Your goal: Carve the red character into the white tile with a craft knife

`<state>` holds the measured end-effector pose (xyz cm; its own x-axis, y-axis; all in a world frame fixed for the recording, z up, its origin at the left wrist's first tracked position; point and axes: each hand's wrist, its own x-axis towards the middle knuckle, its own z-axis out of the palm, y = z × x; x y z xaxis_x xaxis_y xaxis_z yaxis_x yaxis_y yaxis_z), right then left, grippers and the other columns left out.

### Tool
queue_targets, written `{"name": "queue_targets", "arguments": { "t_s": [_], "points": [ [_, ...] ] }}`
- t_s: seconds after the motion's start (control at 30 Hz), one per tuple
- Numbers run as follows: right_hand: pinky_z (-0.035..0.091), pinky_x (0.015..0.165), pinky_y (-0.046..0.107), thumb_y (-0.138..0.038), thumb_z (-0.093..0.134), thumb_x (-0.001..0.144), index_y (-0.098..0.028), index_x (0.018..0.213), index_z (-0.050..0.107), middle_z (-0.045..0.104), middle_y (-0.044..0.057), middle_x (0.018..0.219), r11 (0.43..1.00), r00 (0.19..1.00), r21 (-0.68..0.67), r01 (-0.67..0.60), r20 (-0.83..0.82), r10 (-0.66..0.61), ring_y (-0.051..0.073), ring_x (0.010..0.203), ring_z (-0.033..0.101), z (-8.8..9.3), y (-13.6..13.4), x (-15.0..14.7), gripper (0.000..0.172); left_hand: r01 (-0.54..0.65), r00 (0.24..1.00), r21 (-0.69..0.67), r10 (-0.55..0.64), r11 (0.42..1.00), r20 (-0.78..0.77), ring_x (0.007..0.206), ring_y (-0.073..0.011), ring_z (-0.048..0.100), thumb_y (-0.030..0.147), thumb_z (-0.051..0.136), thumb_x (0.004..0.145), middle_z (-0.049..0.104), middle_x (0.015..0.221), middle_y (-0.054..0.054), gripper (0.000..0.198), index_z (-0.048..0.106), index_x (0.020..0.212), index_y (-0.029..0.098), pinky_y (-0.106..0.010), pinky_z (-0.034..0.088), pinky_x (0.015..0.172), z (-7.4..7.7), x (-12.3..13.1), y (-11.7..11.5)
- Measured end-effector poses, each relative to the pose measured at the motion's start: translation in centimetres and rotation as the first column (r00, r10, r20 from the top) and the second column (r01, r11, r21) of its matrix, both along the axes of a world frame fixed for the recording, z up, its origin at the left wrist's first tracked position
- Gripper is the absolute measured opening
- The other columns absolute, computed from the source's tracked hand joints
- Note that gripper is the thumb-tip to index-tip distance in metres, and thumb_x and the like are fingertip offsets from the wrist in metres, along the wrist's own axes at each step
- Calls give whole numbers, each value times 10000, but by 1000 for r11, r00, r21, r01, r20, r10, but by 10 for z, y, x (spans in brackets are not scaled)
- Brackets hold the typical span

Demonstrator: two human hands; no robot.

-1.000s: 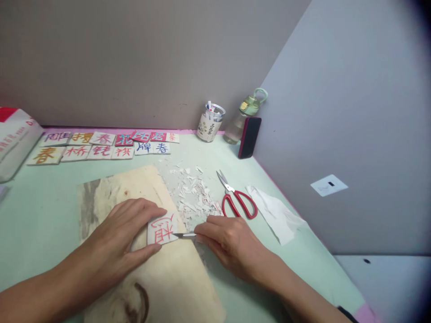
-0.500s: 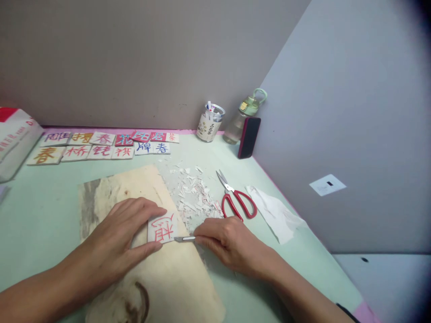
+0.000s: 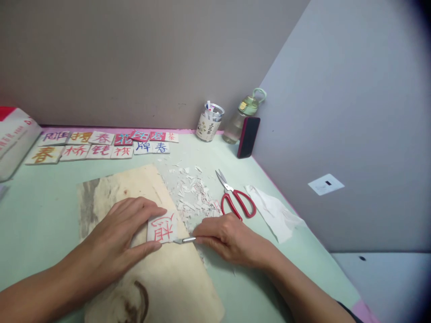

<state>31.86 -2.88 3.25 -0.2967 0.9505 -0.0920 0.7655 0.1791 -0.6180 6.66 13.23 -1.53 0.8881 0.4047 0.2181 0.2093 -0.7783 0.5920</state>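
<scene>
My left hand [image 3: 117, 240] lies on a wooden board [image 3: 134, 188] and pins a small white tile with a red drawn character [image 3: 162, 229] between thumb and fingers. My right hand [image 3: 229, 237] is closed round a thin craft knife [image 3: 185, 241]. Its metal blade tip touches the tile's lower right corner.
A heap of white shavings [image 3: 191, 193] lies just right of the board. Red-handled scissors [image 3: 235, 199] and a crumpled tissue [image 3: 274, 213] sit further right. Rows of lettered tiles [image 3: 101, 143], a pen cup [image 3: 208, 122], a bottle [image 3: 240, 116] and a phone [image 3: 248, 137] stand at the back. A bag [image 3: 15, 139] is at the far left.
The knife tip has slid down the tile's right edge to its lower right corner. My right hand came slightly toward me with it. My left hand has stayed put.
</scene>
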Motion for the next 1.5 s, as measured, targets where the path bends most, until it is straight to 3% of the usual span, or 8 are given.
{"name": "queue_targets", "arguments": {
  "t_s": [0.2,0.37,0.57,0.7,1.0,1.5],
  "points": [
    [435,712,258,-302,506,1107,-189,1018,727,709,33,897,999,999,-37,-35,-40,34,146,810,630,5,-1,-3,264,1,1000,0,-1,1000,-7,1149,-282,579,500,637,977,655,1208,-21,371,589,1307,338,-405,455,981,-1,-1,0],
    [437,727,273,-276,493,1105,-175,1053,724,739,61,939,997,997,-12,75,9,-74,162,824,651,5,-3,-3,257,-5,999,55,8,998,-51,1141,-291,608,529,681,939,654,1222,-29,458,572,1340,337,-417,476,980,-2,-3,1],
    [435,730,275,-253,484,1101,-190,1044,709,731,49,929,985,985,-24,171,31,-170,154,805,641,5,-4,-2,241,17,998,96,-11,995,-66,1298,-318,579,496,754,886,537,1527,-5,729,425,1534,439,-410,500,1034,-4,-7,2],
    [431,727,279,-253,487,1098,-184,1027,707,723,47,927,986,986,-31,163,23,-162,151,796,625,5,-4,-2,241,82,996,145,-76,986,-50,1303,-285,589,414,699,943,602,1488,17,640,441,1527,451,-391,489,1060,-8,-11,4],
    [412,701,271,-245,494,1082,-186,997,689,705,38,903,976,976,-20,215,-8,-216,147,768,603,0,-2,-5,221,66,996,133,-57,989,-65,1271,-277,604,426,702,939,606,1471,19,596,479,1492,440,-367,503,1026,-6,-10,4],
    [381,652,249,-283,500,1095,-184,902,660,625,1,788,981,981,-70,179,-61,-184,127,704,537,-1,-2,-10,269,23,1000,92,-22,995,-14,1229,-294,622,481,723,910,646,1417,10,533,579,1419,417,-386,503,1007,-7,-6,1]
  ]
}}
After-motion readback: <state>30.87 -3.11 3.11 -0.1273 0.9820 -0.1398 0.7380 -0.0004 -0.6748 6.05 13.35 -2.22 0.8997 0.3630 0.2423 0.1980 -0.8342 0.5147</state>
